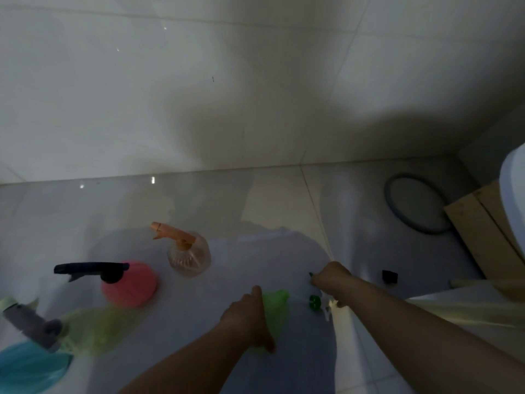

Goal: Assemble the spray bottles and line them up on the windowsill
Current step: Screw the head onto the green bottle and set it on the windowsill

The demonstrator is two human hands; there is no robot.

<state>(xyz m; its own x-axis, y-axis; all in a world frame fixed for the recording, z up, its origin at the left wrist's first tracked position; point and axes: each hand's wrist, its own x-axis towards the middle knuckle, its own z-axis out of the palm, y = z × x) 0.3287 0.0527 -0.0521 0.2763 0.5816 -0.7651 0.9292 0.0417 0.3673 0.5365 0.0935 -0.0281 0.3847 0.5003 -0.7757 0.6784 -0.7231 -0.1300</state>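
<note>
My left hand grips a light green bottle body low in the middle of the white surface. My right hand holds a green spray head just right of that bottle; its green collar and white tube show below my fist. Three assembled bottles stand to the left: a clear one with an orange head, a pink one with a dark blue head, and a yellow-green one with a grey head. A teal bottle sits at the bottom left edge.
A small black cap lies to the right of my right hand. A round grey-rimmed lid lies at the back right beside wooden slats. A tiled wall rises behind the surface.
</note>
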